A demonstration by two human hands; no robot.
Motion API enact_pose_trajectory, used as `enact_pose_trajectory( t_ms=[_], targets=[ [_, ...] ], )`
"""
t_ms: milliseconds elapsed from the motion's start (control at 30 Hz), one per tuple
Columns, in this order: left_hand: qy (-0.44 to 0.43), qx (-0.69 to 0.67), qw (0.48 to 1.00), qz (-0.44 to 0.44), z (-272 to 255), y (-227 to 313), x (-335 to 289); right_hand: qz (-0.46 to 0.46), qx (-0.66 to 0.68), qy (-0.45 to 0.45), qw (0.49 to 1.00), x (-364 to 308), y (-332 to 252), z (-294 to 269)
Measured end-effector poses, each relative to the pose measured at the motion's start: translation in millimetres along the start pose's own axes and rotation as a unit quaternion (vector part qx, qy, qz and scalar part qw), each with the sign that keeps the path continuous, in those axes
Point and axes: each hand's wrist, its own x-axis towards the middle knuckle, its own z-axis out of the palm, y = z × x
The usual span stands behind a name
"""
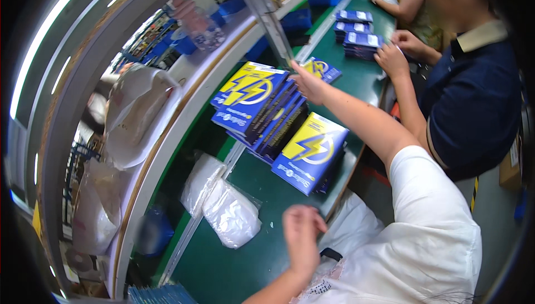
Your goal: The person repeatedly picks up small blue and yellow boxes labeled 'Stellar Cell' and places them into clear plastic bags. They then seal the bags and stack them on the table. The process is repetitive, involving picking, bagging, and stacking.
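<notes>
Blue-and-yellow boxes [245, 89] stood stacked on the green desk [217, 270], alongside a long shelf [205, 88], a co-worker [473, 103] beyond. Your right grip [311, 86] was beside them, fingers apart; I couldn't tell whether your curled left grip [301, 227] was closed.

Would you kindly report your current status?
Right hand beside stacked blue-and-yellow boxes. Left hand above green table. White wrapped bundles left of that hand.

place: factory workshop | long green workbench [217, 268] | stacked boxes [248, 95] | seated co-worker [473, 101]
</notes>
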Motion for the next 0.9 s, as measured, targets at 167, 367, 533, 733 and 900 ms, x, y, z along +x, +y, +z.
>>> enact_pose_trajectory(
  t_ms=[167, 367, 533, 733, 900],
  targets=[
    [-0.278, -0.041, 0.951, -0.128, 1, -30, 26, -0.005, 0.104, 0.069, 0.992, 39, 36, -19],
    [-0.306, -0.162, 0.918, -0.195, 22, -46, 56, -0.036, 0.005, 0.132, 0.991, -53, -11, -86],
    [-0.303, -0.229, 0.897, -0.228, 40, -58, 77, -0.058, -0.027, 0.217, 0.974, -120, -44, -141],
    [-0.205, -0.341, 0.885, -0.24, 59, -56, 80, -0.066, -0.041, 0.232, 0.97, -132, -46, -148],
    [-0.114, -0.382, 0.884, -0.244, 59, -46, 80, -0.08, -0.051, 0.21, 0.973, -110, -32, -115]
  ],
)
